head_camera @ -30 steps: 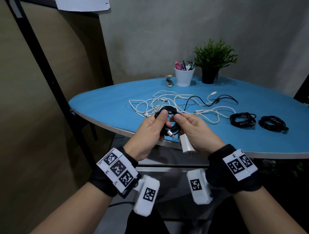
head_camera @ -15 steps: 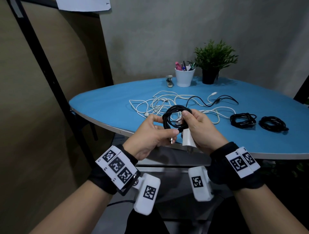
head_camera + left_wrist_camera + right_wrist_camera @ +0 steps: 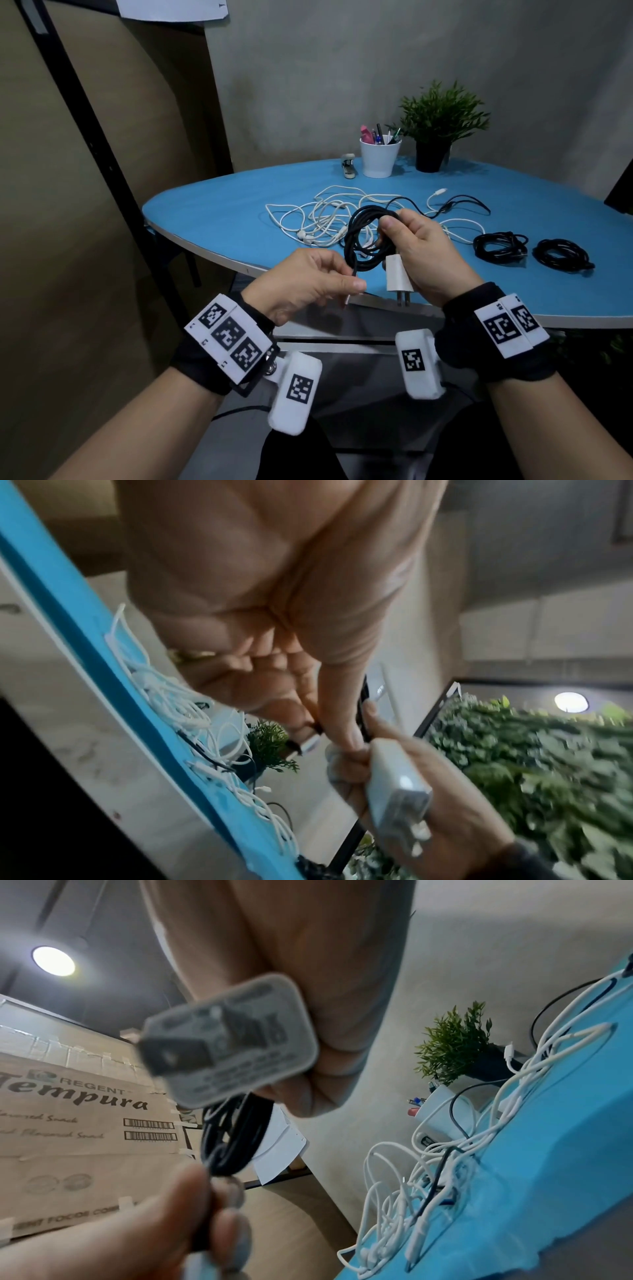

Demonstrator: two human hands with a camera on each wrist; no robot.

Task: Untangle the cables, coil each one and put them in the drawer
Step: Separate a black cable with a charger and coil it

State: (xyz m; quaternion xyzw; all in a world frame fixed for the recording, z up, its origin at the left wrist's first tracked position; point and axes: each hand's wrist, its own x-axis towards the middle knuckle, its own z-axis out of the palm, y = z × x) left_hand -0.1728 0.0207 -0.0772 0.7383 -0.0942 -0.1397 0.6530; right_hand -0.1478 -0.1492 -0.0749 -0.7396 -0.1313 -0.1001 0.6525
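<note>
My right hand (image 3: 407, 240) grips a coiled black cable (image 3: 363, 240) together with its white plug adapter (image 3: 397, 277), held above the blue table's front edge. My left hand (image 3: 329, 281) pinches the cable's loose end with its metal connector (image 3: 349, 301), just below and left of the coil. The right wrist view shows the adapter (image 3: 232, 1042) and the black coil (image 3: 236, 1139) close up, and the left wrist view shows the adapter (image 3: 397, 785) too. A tangle of white cables (image 3: 322, 219) with a thin black cable (image 3: 455, 205) lies on the table behind. Two coiled black cables (image 3: 500, 245) (image 3: 563, 255) rest to the right.
At the back of the blue table (image 3: 212, 219) stand a white cup of pens (image 3: 379, 159), a potted plant (image 3: 435, 130) and a small stapler (image 3: 348, 166). A cardboard wall (image 3: 85, 205) with a black frame stands to the left. A grey unit (image 3: 342, 342) sits under the table front.
The right hand has lifted the black coil higher and taken it alone. The left hand has let go of the coil and drawn the loose connector end down and left.
</note>
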